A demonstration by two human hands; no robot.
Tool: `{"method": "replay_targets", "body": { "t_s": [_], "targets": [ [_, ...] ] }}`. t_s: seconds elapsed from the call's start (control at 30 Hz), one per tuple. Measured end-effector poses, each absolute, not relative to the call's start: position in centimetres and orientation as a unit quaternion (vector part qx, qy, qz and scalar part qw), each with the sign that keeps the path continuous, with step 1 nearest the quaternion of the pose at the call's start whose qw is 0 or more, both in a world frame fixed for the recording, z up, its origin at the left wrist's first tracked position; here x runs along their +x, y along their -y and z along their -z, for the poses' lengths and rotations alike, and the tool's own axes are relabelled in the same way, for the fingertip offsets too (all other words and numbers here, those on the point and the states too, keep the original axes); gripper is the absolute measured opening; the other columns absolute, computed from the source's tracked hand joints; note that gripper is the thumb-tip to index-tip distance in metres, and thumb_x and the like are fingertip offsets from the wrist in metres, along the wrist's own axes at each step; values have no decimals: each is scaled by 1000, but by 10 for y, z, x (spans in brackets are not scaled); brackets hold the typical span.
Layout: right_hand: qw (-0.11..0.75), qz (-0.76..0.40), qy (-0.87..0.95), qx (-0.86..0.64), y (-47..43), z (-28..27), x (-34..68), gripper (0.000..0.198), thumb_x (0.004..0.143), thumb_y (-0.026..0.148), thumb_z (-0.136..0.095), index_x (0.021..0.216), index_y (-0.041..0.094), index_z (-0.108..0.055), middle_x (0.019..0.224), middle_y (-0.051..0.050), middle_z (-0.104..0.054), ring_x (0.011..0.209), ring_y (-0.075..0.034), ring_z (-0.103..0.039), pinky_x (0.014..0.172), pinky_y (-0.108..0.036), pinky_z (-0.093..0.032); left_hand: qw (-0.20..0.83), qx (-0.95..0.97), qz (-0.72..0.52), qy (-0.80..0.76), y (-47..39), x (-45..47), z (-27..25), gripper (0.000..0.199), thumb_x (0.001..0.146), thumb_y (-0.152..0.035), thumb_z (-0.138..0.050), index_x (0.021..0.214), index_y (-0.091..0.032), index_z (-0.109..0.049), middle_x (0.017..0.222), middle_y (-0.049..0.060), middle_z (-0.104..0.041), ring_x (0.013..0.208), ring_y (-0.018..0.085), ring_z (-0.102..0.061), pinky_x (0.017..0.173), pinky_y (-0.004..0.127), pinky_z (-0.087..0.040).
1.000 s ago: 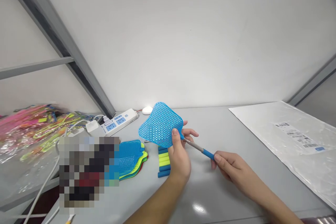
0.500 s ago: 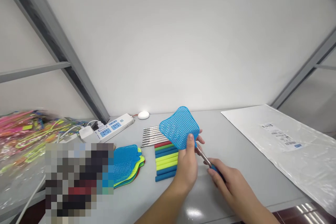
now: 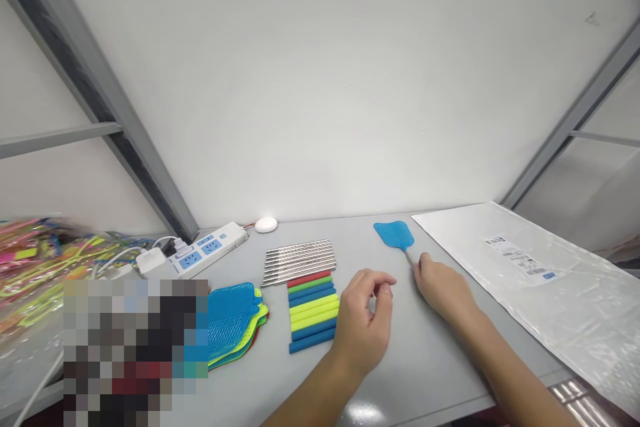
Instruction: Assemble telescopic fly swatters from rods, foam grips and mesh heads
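A blue fly swatter [image 3: 395, 234] lies with its mesh head towards the back of the table, and its metal rod runs into my right hand [image 3: 443, 283]. That hand is closed around the handle, which is mostly hidden by the fingers. My left hand [image 3: 365, 317] is loosely curled with nothing in it, a small gap showing between thumb and forefinger. It is beside the right ends of a row of coloured handle tubes [image 3: 313, 310] in red, green, blue and yellow. Behind them several silver metal rods [image 3: 300, 261] lie side by side. Further left is a stack of swatter heads [image 3: 233, 320], blue on top.
A white power strip [image 3: 210, 247] with plugs and a round white device [image 3: 266, 224] sit at the back left. Plastic-bagged colourful items [image 3: 45, 280] fill the left side. A large white plastic packet [image 3: 530, 273] covers the right. Part of the lower left is pixelated.
My right hand has carried the swatter forward and right, and it now points to the back of the table. My left hand has let go of the swatter near its head.
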State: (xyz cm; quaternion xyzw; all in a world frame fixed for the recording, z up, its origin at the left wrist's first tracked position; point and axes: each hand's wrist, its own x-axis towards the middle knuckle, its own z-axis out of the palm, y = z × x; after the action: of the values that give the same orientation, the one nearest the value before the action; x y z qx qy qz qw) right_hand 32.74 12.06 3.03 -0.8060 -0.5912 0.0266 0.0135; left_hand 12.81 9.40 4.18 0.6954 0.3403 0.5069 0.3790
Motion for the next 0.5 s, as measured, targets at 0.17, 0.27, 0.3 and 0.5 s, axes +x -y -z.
{"method": "replay_targets", "body": {
  "t_s": [0.17, 0.27, 0.3, 0.5],
  "targets": [
    [-1, -33, 603, -797, -129, -22, 327, 22, 97, 31, -31, 94, 19, -48, 78, -9, -67, 75, -28, -67, 61, -34, -39, 285, 774, -495, -273, -91, 132, -37, 18, 90, -15, -45, 92, -18, -62, 70, 1, -57, 68, 14, -52, 67, 29, -41],
    [4, -40, 596, -802, -129, -20, 330, 28, 98, 40, -29, 93, 20, -48, 77, -7, -66, 73, -27, -66, 59, -33, -39, 233, 806, -490, -237, -90, 136, -32, 18, 86, -12, -45, 91, -17, -62, 65, 0, -57, 61, 13, -49, 63, 29, -39],
    [6, -42, 593, -804, -128, -21, 331, 32, 98, 45, -28, 92, 21, -48, 76, -7, -66, 71, -27, -66, 58, -33, -39, 214, 815, -489, -224, -90, 136, -31, 18, 85, -12, -45, 91, -17, -61, 65, 0, -58, 60, 13, -49, 62, 29, -39],
    [64, 28, 615, -785, -126, -45, 317, 45, 96, 59, -26, 102, 21, -49, 89, -8, -68, 71, -26, -64, 56, -33, -38, 51, 902, -380, -199, -105, 124, -35, 13, 83, -16, -48, 83, -17, -61, 61, 1, -59, 59, 15, -54, 57, 30, -36]
  ]
}}
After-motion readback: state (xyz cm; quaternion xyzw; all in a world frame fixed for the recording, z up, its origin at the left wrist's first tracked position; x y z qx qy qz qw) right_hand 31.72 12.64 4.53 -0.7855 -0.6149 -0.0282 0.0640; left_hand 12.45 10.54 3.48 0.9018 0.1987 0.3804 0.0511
